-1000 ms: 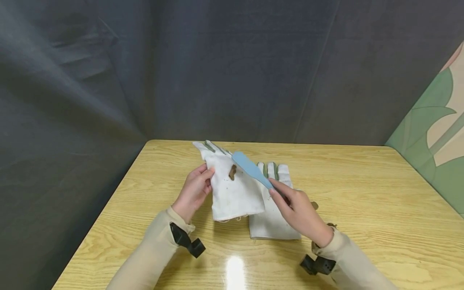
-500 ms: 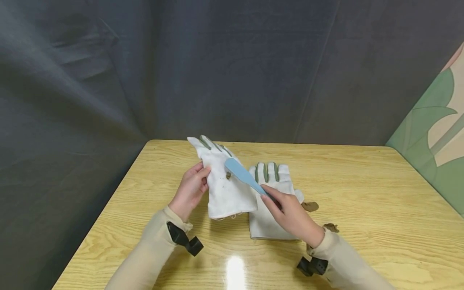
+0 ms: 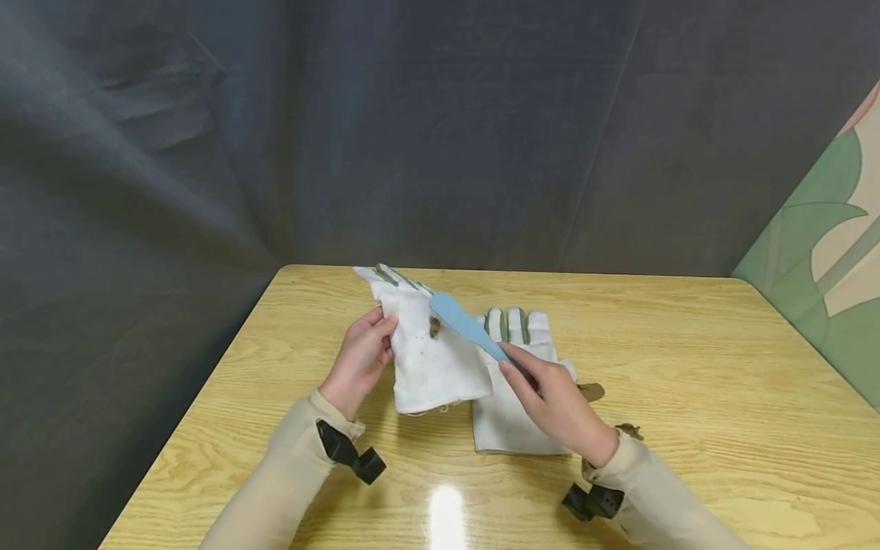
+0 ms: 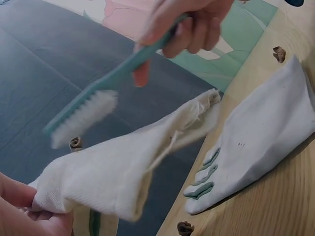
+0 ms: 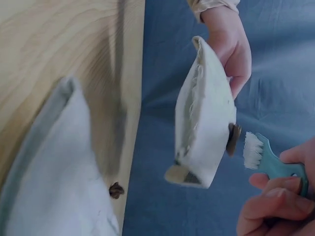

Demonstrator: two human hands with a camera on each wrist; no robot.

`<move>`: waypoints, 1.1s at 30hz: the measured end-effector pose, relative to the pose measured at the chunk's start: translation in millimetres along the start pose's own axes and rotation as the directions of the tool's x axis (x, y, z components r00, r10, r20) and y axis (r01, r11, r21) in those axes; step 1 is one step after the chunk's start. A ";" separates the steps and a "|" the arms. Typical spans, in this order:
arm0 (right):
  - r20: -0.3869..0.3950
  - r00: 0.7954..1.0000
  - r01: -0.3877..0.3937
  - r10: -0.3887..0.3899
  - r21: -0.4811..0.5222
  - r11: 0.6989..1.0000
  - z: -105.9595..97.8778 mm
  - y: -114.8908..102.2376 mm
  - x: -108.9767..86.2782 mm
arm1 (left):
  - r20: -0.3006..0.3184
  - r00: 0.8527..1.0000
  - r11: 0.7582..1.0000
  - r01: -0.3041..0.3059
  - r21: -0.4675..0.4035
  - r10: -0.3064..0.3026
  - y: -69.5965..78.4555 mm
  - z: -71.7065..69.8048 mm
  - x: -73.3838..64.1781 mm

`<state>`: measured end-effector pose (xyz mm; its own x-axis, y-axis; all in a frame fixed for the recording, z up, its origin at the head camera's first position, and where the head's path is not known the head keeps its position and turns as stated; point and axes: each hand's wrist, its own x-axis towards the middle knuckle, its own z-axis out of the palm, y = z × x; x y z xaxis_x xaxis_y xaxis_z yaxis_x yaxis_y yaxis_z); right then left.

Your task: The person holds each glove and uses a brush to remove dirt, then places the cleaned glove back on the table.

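My left hand pinches the thumb-side edge of a white fabric work glove, raised over the table and tilted. A brown, dried clump clings to the back of this glove, with small dark specks around it. In my right hand is the handle of a light-blue brush. Its white bristles face the glove. In the right wrist view the bristles stand close beside the clump, a small gap apart. The glove's open cuff has loose threads.
A second white glove with green between its fingers lies flat on the wooden table, partly under my right hand. Brown bits lie to its right. A dark curtain hangs behind the table.
The held glove and left hand have shifted slightly left; the glove tipped up, then back down. The brush has moved left with it, stroking down and back up near the clump.
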<state>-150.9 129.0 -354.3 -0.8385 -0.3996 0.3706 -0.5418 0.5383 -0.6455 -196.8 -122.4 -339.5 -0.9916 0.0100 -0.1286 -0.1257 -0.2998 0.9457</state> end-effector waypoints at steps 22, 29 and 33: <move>0.048 0.996 -0.073 0.075 -0.045 0.996 0.2 13.4 -10.8 | -0.059 0.998 0.998 -0.034 -0.058 0.030 1.9 -2.5 0.3; 0.041 0.998 -0.047 0.049 -0.049 0.998 0.4 14.9 -8.3 | -0.059 0.998 0.998 -0.033 -0.053 0.030 0.6 -3.7 1.2; 0.039 0.997 -0.058 0.060 -0.056 0.997 0.2 14.4 -6.9 | -0.077 0.996 0.997 -0.038 -0.064 0.033 1.4 -4.8 1.9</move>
<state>-152.9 139.4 -366.2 -0.8667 -0.3949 0.3048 -0.4947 0.6011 -0.6277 -198.8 -127.4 -339.9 -0.9900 -0.0738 -0.1199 -0.0857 -0.3600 0.9290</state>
